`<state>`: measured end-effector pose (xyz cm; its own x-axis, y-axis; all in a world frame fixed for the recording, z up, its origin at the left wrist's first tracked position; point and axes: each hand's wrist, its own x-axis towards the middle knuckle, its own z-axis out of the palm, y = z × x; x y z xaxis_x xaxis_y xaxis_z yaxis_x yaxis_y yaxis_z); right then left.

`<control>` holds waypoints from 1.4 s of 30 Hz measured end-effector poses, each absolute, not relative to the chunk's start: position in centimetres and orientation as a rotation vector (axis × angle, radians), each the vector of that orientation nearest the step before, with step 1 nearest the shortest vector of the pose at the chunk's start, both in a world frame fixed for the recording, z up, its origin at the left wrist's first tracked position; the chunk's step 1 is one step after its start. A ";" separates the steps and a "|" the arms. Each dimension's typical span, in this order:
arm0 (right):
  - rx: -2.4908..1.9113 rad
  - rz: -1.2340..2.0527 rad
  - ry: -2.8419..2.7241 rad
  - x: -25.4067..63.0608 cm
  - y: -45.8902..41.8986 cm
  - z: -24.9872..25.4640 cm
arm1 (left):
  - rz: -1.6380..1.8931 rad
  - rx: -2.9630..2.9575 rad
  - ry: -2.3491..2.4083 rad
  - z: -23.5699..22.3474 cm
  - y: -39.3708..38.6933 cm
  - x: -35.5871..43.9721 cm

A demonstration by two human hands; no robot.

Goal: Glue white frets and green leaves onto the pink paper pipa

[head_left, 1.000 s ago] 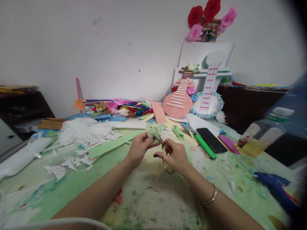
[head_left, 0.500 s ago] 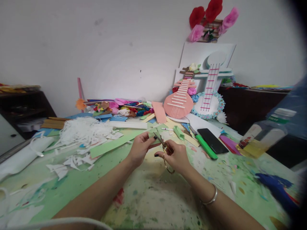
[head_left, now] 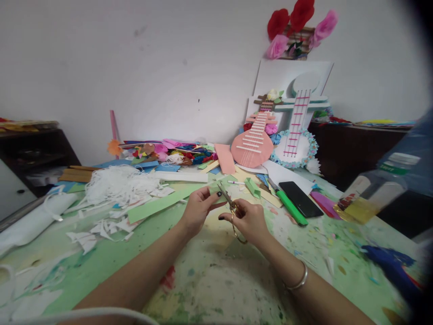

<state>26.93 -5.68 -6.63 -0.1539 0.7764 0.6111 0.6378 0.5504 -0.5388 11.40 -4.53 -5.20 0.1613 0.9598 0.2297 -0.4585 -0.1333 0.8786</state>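
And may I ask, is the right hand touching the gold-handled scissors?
Touching: the head view shows the right hand gripping the gold-handled scissors by the handles.

2 bare hands [head_left: 251,220], dark-polished nails [head_left: 221,217], bare forearms [head_left: 140,266], the right with 1 plain silver bangle [head_left: 306,273]

Muted, diffuse light; direction unclear. Wall [head_left: 152,67] palest toward middle, greying at left and right. Left shelf [head_left: 37,151] in deep shade. Soft, faint shadow on table [head_left: 216,284] beside right forearm [head_left: 280,253]. Small glint on bracelet [head_left: 302,278]. Wide-lens stretch at sides: bottle [head_left: 367,194] leaning, hazy; blue tool [head_left: 389,262], near right, smeared. Black vignette at right corners. Scissors [head_left: 227,197] slightly soft.
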 end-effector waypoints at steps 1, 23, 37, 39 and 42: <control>-1.159 0.190 -1.866 27.0 -5.7 -6.6 | 1.368 1.085 0.622 -5.2 -4.5 11.4; -1.159 0.201 -1.885 27.3 -5.6 -6.4 | 1.351 1.255 0.623 -5.2 -3.6 10.4; -1.162 0.220 -1.919 27.4 -5.6 -6.3 | 1.323 1.314 0.626 -4.8 -3.4 9.9; -1.162 0.227 -1.919 27.4 -5.7 -6.2 | 1.322 1.317 0.621 -4.9 -3.3 9.9; -1.162 0.229 -1.918 27.4 -5.7 -6.2 | 1.313 1.323 0.626 -5.0 -3.2 9.7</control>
